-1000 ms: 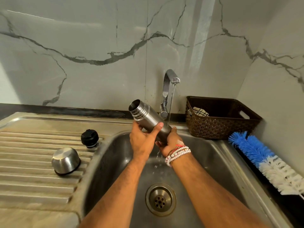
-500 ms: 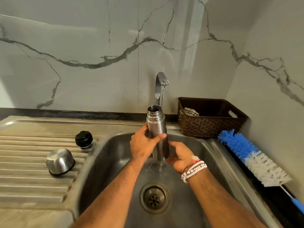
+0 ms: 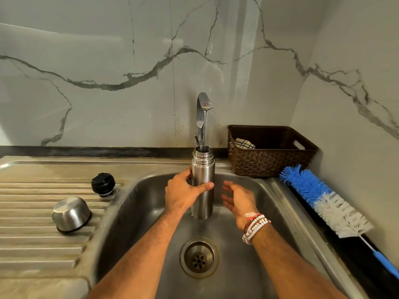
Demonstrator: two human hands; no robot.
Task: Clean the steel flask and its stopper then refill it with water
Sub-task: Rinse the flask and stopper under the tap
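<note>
Marble-veined wall behind a steel sink (image 3: 278,190) with a ribbed drainboard (image 3: 32,214) at left. The left hand (image 3: 183,194), forearm reaching in from the near edge, wraps its grip around the mid-body of the steel flask (image 3: 203,182), held upright over the basin with its open mouth under the tap (image 3: 204,104), from which a thin stream falls. The right hand (image 3: 237,198), fingers spread and empty, hovers just right of the flask, apart from it. The black stopper (image 3: 103,184) and steel cup (image 3: 71,214) rest on the drainboard.
</note>
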